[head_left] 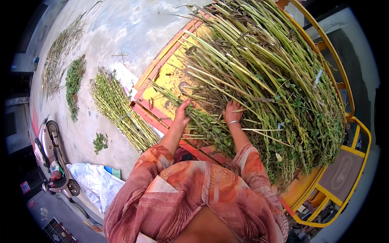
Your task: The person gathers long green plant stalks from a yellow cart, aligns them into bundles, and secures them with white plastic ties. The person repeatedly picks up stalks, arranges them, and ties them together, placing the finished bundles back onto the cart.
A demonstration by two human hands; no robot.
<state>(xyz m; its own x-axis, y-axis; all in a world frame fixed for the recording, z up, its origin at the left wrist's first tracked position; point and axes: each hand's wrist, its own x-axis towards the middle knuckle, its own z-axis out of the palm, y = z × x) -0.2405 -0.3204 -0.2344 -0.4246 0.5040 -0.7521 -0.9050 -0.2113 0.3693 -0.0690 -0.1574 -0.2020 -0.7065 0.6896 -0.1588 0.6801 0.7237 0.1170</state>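
A big heap of cut plant stalks (259,73), pale green with drying leaves, covers most of the yellow cart bed (165,77). My left hand (182,113) is closed around leafy green stalks (202,121) that lie slantwise at the heap's near left edge; its thumb points up and away from me. My right hand (232,112), with a silver bangle at the wrist, presses in among the stalks just to the right. Its fingers curl down round some of them, and the fingertips are hidden.
Yellow rails (332,60) curve along the cart's right side. Left of the cart, a bundle of stalks (121,109) and smaller green heaps (75,87) lie on concrete. A scooter (56,162) stands at the far left, near a white plastic sheet (95,184).
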